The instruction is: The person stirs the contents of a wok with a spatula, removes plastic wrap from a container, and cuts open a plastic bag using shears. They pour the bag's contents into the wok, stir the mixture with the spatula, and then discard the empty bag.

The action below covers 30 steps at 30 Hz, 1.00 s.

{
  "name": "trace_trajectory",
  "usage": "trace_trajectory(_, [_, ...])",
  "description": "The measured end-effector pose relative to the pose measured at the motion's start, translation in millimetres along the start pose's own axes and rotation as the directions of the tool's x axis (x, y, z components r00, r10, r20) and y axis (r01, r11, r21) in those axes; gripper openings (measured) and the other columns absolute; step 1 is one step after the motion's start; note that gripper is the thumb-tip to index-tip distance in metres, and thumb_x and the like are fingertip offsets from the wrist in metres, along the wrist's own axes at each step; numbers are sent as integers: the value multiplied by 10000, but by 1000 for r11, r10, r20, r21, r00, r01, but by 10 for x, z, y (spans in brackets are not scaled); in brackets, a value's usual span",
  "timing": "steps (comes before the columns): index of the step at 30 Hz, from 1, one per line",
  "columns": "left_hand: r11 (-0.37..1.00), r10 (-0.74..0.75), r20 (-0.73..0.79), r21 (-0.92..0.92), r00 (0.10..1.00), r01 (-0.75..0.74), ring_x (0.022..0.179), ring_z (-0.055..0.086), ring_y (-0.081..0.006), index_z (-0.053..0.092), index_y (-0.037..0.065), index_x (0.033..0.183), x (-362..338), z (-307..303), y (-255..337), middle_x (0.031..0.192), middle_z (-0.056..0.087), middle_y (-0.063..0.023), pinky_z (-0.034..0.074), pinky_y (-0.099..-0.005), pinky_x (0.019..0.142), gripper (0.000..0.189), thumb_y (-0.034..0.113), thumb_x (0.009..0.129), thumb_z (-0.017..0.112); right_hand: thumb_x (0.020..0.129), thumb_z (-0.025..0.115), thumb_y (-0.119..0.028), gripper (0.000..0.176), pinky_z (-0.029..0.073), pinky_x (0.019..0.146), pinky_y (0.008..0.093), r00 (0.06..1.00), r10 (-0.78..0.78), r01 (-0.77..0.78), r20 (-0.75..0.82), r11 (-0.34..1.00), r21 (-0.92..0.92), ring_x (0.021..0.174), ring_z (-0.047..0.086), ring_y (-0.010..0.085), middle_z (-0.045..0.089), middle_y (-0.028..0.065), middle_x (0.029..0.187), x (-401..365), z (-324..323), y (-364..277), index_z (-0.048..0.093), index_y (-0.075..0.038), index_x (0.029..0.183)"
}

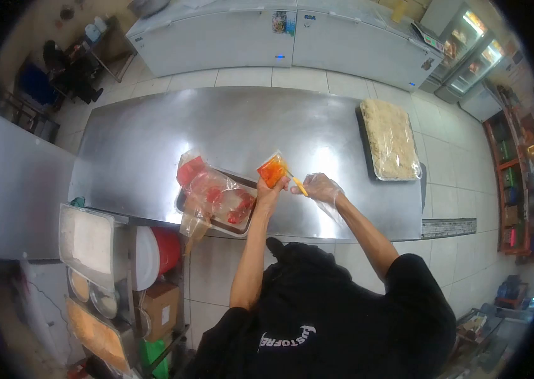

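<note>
Over the near middle of the steel table (229, 120), my left hand (271, 191) holds a small clear packet with orange-red contents (272, 170). My right hand (319, 187), in a clear plastic glove, is closed on a yellow-handled tool (300, 186) whose thin end reaches to the packet. What the tool's tip is cannot be made out. Left of my hands lies a tray (246, 184) with clear plastic bags holding red pieces (214, 194) on it. At the table's right end sits a tray of pale, crumbly food under clear film (390, 140).
White chest freezers (216, 41) line the far wall, with lit glass-door fridges (466, 47) at the far right. A rack of pans (87, 243) stands at the near left. A person in dark clothes (71, 72) is at the far left. Shelves (510, 183) stand right.
</note>
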<state>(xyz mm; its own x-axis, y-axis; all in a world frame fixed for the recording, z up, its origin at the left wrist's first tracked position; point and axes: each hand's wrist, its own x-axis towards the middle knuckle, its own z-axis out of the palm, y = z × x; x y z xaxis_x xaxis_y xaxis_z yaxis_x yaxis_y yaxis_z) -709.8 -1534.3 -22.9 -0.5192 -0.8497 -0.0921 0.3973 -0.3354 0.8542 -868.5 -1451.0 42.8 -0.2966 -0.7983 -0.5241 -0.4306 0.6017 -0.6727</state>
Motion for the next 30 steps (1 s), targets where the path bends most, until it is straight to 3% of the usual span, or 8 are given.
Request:
trace_trajectory(2, [998,-38,89,45,995,34,756,577,-117,524,26,1090,57,-134,-145,881,610,-46,482,-261,678,251,51,871,645,578,789,-623,647,479,645,333,1000,13,-13,0,997,74,691,604,208,620,83,699,11,85,6,640,-20,757])
trace_trajectory(12, [957,-261,86,-105,962,269,802,564,-99,501,49,1128,45,-297,-367,951,582,-13,478,-243,685,292,55,873,644,589,719,-708,716,463,630,350,995,-1,8,-99,998,65,655,576,199,594,88,655,194,331,276,627,-12,726])
trace_trajectory(14, [928,-344,211,-70,915,365,782,560,-97,494,56,1134,36,-385,-444,930,571,-6,464,-231,666,305,50,869,645,588,716,-707,707,456,618,353,994,0,3,-109,1000,24,639,570,199,585,84,627,225,323,297,623,-14,689])
trace_trajectory(21, [923,-367,137,-68,920,378,721,528,-88,499,63,1110,-72,-446,-648,875,553,13,430,-233,627,310,111,859,675,622,647,-755,796,457,651,370,995,69,-72,65,996,52,651,561,263,577,135,636,370,493,565,605,37,693])
trace_trajectory(23, [931,-339,249,-52,907,362,720,525,-89,500,60,1092,-69,-458,-684,869,549,10,426,-241,620,313,139,854,688,610,655,-754,791,454,646,372,993,69,-73,96,996,46,642,554,267,572,129,633,435,527,686,605,31,690])
trace_trajectory(25, [927,-336,234,-91,912,365,725,528,-89,500,58,1086,-104,-444,-681,864,547,10,427,-240,621,312,144,853,690,584,667,-760,769,445,632,366,989,43,-51,145,997,55,629,545,241,578,98,641,463,529,731,619,-2,698])
trace_trajectory(28, [916,-356,207,-114,911,384,740,534,-90,500,59,1076,-129,-468,-722,862,546,8,428,-239,628,306,146,853,691,559,677,-764,752,442,623,353,987,143,-149,70,985,84,634,542,221,578,69,654,371,497,727,624,-28,706])
trace_trajectory(30, [910,-377,187,-108,907,401,750,537,-90,500,61,1072,-137,-475,-765,866,546,7,428,-239,633,301,144,854,690,562,661,-778,769,442,622,352,991,112,-115,67,992,43,638,541,217,575,70,656,323,463,678,620,-24,706])
